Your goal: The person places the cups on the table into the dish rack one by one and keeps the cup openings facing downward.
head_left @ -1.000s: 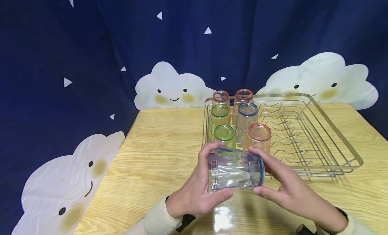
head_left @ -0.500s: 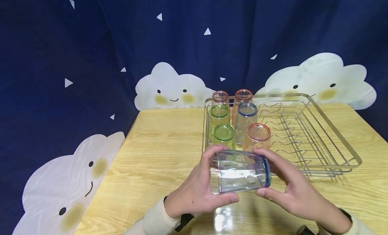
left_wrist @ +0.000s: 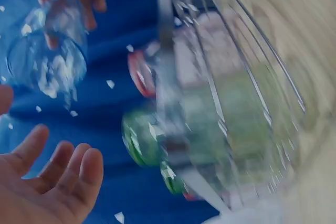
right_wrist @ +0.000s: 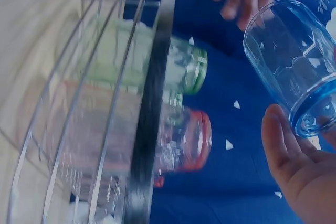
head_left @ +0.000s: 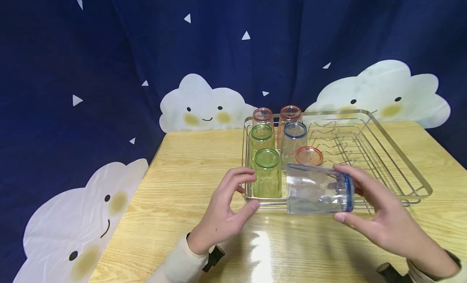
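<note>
A clear glass with a blue base (head_left: 317,189) lies sideways in the air before the rack, its open mouth to the left. My right hand (head_left: 379,218) grips it at the blue base end, thumb below and fingers above. My left hand (head_left: 224,210) is apart from the glass, its fingers spread and loosely bent beside the rack's front left corner. In the left wrist view that hand (left_wrist: 58,182) holds nothing, palm up, below the glass (left_wrist: 50,51). The right wrist view shows the fingers (right_wrist: 275,129) at the blue base of the glass (right_wrist: 294,56).
A wire dish rack (head_left: 397,165) stands on the wooden table (head_left: 182,169). Upside-down glasses fill its left side: green ones (head_left: 267,173), a blue one (head_left: 294,143) and several red ones (head_left: 308,156). Behind hangs a dark blue curtain (head_left: 219,43) with clouds.
Both hands held the glass earlier. My left hand has let go and drawn off to the left, while the right hand has carried the glass to the right and slightly up.
</note>
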{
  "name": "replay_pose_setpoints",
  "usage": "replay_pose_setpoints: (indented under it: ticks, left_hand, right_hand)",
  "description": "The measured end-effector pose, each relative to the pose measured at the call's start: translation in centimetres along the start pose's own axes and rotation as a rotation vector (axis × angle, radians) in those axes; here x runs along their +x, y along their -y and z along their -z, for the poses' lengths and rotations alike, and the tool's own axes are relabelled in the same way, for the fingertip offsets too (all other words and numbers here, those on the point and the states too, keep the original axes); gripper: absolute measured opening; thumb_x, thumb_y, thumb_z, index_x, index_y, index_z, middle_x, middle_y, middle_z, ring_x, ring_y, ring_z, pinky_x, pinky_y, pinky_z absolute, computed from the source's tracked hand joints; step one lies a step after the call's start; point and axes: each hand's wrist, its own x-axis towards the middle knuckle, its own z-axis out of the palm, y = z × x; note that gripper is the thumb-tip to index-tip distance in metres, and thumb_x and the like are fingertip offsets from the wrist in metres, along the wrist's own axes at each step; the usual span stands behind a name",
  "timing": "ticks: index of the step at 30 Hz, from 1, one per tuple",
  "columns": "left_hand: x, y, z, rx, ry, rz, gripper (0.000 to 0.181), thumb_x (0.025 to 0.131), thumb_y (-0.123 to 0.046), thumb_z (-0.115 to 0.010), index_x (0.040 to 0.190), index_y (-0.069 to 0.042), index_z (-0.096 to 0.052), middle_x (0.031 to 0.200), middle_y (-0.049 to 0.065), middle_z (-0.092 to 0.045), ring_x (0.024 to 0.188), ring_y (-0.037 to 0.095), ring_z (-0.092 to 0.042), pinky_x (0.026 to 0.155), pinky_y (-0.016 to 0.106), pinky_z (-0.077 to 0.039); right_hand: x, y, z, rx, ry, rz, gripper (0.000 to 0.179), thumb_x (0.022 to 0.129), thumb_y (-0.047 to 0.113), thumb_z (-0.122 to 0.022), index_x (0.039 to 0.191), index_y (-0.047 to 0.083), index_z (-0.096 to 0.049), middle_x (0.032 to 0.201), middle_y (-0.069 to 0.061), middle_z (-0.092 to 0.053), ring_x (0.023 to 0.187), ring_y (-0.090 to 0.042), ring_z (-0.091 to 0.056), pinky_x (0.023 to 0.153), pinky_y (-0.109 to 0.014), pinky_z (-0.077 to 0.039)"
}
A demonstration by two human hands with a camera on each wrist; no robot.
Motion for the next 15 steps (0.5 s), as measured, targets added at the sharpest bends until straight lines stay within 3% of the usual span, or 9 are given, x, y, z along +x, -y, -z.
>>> replay_pose_setpoints:
  ticks: [3,7,10,12,15]
  left_hand:
    - [0.3,1.3,0.4,0.060,-0.088,0.124,0.027,0.088,-0.012,-0.067,0.114,-0.009,-0.064,0.124,0.007,-0.062,0.109,0.021,-0.061,0.081,0.034,-0.056]
    - [0.8,3.1,0.6,0.135,-0.129,0.363,0.026,0.089,-0.016,-0.066,0.114,-0.011,-0.064,0.114,0.003,-0.066,0.094,0.018,-0.063,0.076,0.033,-0.056]
    - [1.2,4.3,0.3,0.178,-0.103,0.513,0.027,0.091,-0.023,-0.065,0.116,-0.012,-0.064,0.108,0.002,-0.066,0.084,0.015,-0.062,0.070,0.029,-0.053]
    - [1.4,5.0,0.1,0.207,-0.060,0.592,0.032,0.092,-0.029,-0.064,0.119,-0.012,-0.063,0.103,0.000,-0.066,0.076,0.012,-0.060,0.065,0.027,-0.050]
    - [1.6,5.9,-0.3,0.239,0.019,0.661,0.039,0.093,-0.035,-0.061,0.122,-0.009,-0.062,0.095,0.000,-0.065,0.066,0.011,-0.055,0.062,0.027,-0.045]
  right_hand:
    - [0.1,-0.3,0.9,0.021,-0.034,0.020,0.095,0.056,-0.026,-0.077,0.142,-0.012,-0.042,0.139,0.002,-0.054,0.112,-0.001,-0.058,0.095,-0.007,-0.047]
    - [0.2,-0.6,1.8,0.114,-0.074,0.045,0.089,0.060,-0.027,-0.075,0.141,-0.017,-0.039,0.140,-0.005,-0.054,0.112,-0.004,-0.059,0.093,-0.007,-0.048]
    - [0.1,-0.9,2.4,0.138,-0.101,0.050,0.084,0.065,-0.024,-0.076,0.140,-0.019,-0.039,0.139,-0.007,-0.055,0.110,-0.006,-0.059,0.092,-0.007,-0.048]
    - [0.0,-1.1,2.8,0.075,-0.121,0.045,0.084,0.066,-0.022,-0.078,0.140,-0.017,-0.040,0.139,-0.004,-0.055,0.109,-0.004,-0.059,0.092,-0.005,-0.047]
    - [-0.2,-1.4,3.3,-0.021,-0.150,0.034,0.083,0.067,-0.017,-0.080,0.141,-0.015,-0.041,0.141,-0.001,-0.054,0.111,-0.002,-0.059,0.094,-0.004,-0.046]
